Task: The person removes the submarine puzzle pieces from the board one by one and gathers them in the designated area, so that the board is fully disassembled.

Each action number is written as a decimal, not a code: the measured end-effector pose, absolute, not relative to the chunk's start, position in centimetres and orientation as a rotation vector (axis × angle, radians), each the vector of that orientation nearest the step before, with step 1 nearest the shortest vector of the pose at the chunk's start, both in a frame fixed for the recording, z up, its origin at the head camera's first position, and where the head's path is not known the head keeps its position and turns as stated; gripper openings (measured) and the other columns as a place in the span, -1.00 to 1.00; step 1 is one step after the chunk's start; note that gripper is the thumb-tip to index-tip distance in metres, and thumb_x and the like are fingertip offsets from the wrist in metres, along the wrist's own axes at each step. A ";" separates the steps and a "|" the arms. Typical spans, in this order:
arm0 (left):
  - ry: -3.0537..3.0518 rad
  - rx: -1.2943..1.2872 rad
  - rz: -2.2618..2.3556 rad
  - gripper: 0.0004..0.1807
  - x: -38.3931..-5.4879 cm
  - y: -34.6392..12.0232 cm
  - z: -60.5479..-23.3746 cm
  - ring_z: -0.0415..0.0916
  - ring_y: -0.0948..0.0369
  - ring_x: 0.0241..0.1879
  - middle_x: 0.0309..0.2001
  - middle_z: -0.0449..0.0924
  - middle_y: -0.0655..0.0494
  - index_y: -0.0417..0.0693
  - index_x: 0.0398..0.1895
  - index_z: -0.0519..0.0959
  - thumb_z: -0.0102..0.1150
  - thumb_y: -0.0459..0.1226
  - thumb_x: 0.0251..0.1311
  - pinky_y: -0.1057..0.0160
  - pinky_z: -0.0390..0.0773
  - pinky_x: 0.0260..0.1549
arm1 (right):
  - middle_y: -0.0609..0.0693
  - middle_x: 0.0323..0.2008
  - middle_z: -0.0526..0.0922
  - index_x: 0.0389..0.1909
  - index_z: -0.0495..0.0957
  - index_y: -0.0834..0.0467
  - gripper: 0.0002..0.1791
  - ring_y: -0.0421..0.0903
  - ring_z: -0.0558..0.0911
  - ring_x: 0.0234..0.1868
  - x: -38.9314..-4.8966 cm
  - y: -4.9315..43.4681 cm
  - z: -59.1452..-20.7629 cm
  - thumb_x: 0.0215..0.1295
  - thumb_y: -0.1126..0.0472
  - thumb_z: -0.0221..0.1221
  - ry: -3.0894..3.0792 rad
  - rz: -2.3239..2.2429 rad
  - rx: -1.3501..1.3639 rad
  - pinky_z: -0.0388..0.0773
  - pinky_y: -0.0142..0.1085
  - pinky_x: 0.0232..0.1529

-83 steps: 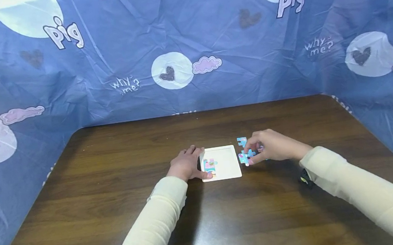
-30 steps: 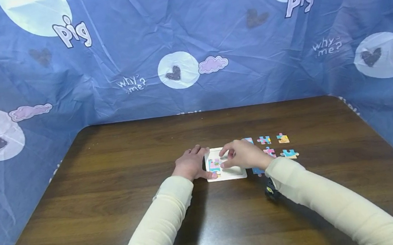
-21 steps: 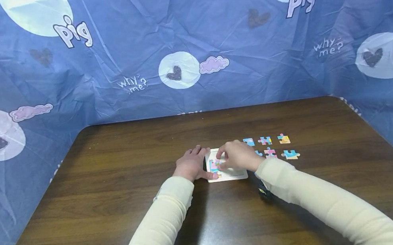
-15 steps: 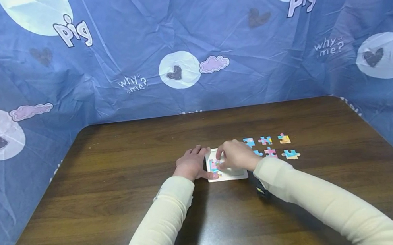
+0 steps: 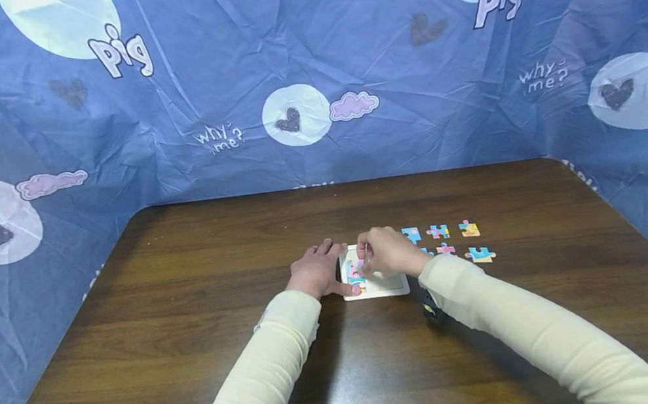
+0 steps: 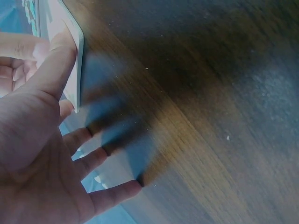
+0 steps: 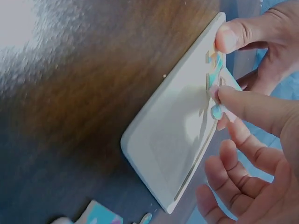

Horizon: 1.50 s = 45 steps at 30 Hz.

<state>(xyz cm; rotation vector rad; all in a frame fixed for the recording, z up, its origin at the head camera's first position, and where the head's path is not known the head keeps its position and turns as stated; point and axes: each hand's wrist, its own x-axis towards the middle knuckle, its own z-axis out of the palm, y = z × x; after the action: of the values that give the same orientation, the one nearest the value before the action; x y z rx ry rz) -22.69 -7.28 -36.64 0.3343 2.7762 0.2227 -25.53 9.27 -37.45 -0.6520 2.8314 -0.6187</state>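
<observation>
A white square puzzle tray [image 5: 389, 288] lies on the table. Fitted jigsaw pieces [image 5: 358, 284] run along its left side. My left hand [image 5: 317, 272] rests at that side, thumb on the tray's near left corner and other fingers stretched out; in the left wrist view those fingers spread past the tray edge [image 6: 79, 70]. Over the tray's left part, my right hand [image 5: 391, 251] pinches a jigsaw piece between thumb and forefinger. Its blue knob [image 7: 216, 111] shows beside the thumb in the right wrist view; the rest is mostly hidden by fingers.
Several loose jigsaw pieces lie right of the tray, among them a blue one [image 5: 411, 235], a yellow one [image 5: 469, 229] and a blue-and-tan one [image 5: 480, 254]. Blue printed cloth [image 5: 172, 112] hangs behind and beside the brown wooden table [image 5: 215, 240].
My right hand has moved left from the loose pieces to the tray's left part with a piece, where it has since shifted only slightly. My left hand has stayed at the tray's left edge.
</observation>
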 end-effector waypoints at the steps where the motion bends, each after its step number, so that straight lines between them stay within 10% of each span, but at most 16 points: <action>1: 2.775 0.333 0.222 0.00 -22.7 -7.3 -36.6 0.11 -0.07 0.52 0.58 0.09 -0.05 0.13 0.56 0.23 0.47 0.16 0.08 -0.21 0.41 0.23 | -0.03 -0.46 0.56 -0.35 0.63 0.13 -0.74 -0.09 0.52 -0.40 -25.5 9.3 -37.5 0.02 0.21 0.53 2.830 -0.607 -0.671 0.45 -0.26 -0.36; 27: 2.759 0.336 0.207 0.02 -22.8 -7.0 -36.3 0.08 -0.07 0.53 0.60 0.05 -0.04 0.14 0.57 0.19 0.44 0.17 0.09 -0.21 0.39 0.26 | 0.03 -0.28 0.59 -0.38 0.71 0.07 -0.93 0.00 0.56 -0.19 -25.9 10.7 -36.3 0.23 0.18 0.41 2.777 -0.544 -0.854 0.52 -0.12 -0.11; 45: 2.748 0.323 0.204 0.02 -22.7 -7.1 -36.5 0.06 -0.06 0.54 0.60 0.03 -0.02 0.14 0.60 0.16 0.43 0.16 0.12 -0.21 0.36 0.28 | -0.01 -0.24 0.57 -0.16 0.71 0.04 -0.61 0.00 0.51 -0.15 -24.8 12.6 -37.2 0.11 -0.10 0.49 2.872 -0.314 -0.777 0.40 0.01 -0.01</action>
<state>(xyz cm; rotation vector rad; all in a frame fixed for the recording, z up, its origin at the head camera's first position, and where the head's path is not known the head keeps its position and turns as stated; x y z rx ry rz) -22.73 -7.11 -36.47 0.3232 2.7481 0.2036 -24.83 12.61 -37.21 -0.7771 2.8719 -0.3136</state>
